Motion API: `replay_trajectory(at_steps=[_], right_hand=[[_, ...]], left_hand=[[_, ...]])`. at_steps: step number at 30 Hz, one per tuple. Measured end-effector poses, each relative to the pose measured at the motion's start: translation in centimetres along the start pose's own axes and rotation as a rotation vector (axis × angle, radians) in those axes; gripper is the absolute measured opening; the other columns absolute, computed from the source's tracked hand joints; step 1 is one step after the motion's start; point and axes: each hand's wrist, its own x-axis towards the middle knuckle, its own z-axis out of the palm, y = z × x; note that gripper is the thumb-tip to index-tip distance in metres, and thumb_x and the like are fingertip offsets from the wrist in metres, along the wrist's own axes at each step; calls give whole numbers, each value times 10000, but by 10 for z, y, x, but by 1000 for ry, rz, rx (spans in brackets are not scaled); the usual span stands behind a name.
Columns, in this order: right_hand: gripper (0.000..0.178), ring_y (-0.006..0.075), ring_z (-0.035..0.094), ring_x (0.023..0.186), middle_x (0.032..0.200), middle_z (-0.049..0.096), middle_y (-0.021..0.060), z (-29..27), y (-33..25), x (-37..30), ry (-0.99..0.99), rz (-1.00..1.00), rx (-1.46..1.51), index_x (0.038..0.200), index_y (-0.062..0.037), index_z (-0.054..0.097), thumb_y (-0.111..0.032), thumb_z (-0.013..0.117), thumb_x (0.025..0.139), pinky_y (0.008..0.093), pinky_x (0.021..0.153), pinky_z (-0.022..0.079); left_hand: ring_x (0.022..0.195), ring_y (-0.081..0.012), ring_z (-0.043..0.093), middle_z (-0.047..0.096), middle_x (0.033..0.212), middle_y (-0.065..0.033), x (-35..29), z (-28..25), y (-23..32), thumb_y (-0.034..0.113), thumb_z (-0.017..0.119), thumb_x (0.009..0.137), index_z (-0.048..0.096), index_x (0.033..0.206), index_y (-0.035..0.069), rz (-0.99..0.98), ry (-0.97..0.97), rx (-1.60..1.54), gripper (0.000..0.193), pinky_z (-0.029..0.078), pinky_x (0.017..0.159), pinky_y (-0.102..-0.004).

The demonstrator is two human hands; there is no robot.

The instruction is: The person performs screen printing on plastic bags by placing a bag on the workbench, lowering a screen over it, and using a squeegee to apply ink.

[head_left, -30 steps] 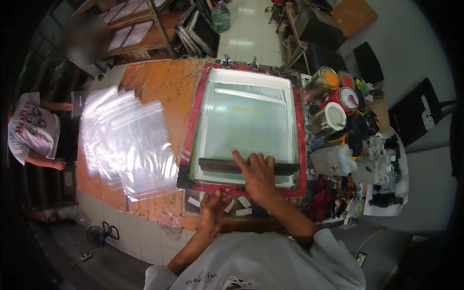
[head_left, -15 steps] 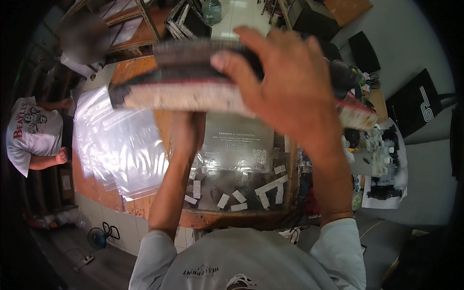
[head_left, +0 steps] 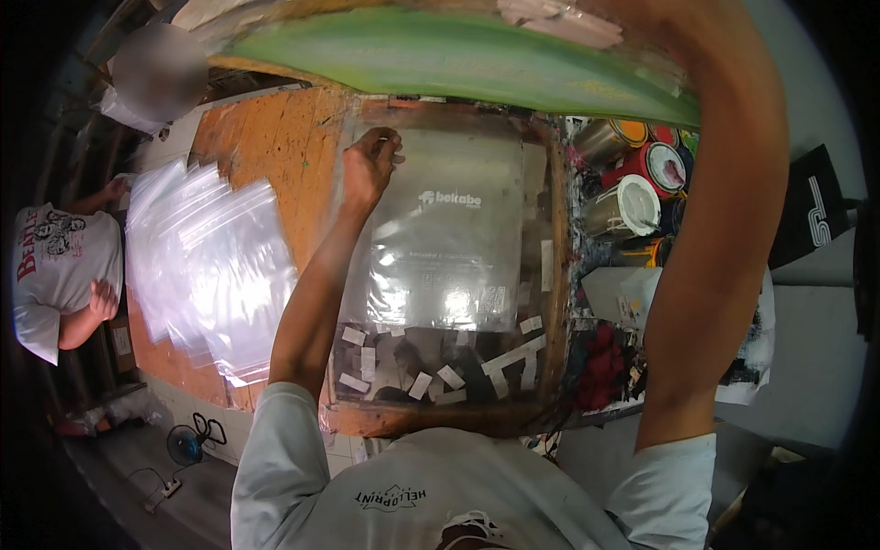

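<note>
My right arm is raised, and my right hand (head_left: 642, 16), at the top edge of the view, holds up the screen frame with green mesh (head_left: 458, 55), tilted over the table. Below it a clear plastic bag with a white print (head_left: 449, 247) lies flat on the wooden print board (head_left: 555, 275). The fingers of my left hand (head_left: 367, 170) pinch the bag's far left corner. Strips of white tape (head_left: 431, 376) are stuck on the board's near part.
A fanned pile of clear plastic bags (head_left: 202, 266) covers the orange table to the left. Several open paint cans (head_left: 632, 202) and red rags (head_left: 600, 367) crowd the right side. Another person in a white shirt (head_left: 55, 266) stands at far left. A small fan (head_left: 188, 445) sits on the floor.
The screen frame, flat on the board a second ago, has been swung up overhead by my right hand. My left hand went from the front edge to the bag's far corner.
</note>
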Motion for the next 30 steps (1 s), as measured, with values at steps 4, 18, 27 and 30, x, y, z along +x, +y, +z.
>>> replay_trajectory(at_steps=[4, 18, 27, 30], right_hand=[[557, 282, 690, 875, 919, 740, 163, 10, 18, 9, 108, -178, -79, 1065, -46, 765, -529, 488, 1054, 457, 857, 552], [674, 274, 660, 1160, 1215, 726, 188, 34, 34, 11, 93, -216, 196, 1292, 4, 695, -589, 583, 991, 349, 1059, 439], [718, 291, 637, 1231, 1294, 700, 200, 37, 48, 12, 156, -195, 55, 1318, -18, 694, -641, 587, 977, 362, 1103, 415], [693, 345, 650, 1192, 1217, 712, 222, 31, 13, -6, 137, -207, -10, 1285, -17, 708, -625, 575, 979, 424, 1049, 450]], left_hand=[[762, -185, 754, 751, 936, -129, -21, -51, 21, 110, 685, 1000, 693, 1134, -82, -29, 136, -307, 234, 564, 594, -276], [1197, -389, 645, 621, 1316, -298, -186, -396, -47, 212, 663, 1010, 510, 1419, -116, -22, 1167, 616, 546, 534, 1005, -437], [1586, -467, 109, 243, 1681, -258, -269, -77, -48, 370, 545, 1044, 441, 1577, 132, 126, -39, 1013, 593, 77, 1202, -753], [1589, -458, 98, 236, 1685, -252, -234, -6, -31, 385, 526, 1054, 407, 1601, 156, 237, -202, 930, 605, 85, 1215, -734]])
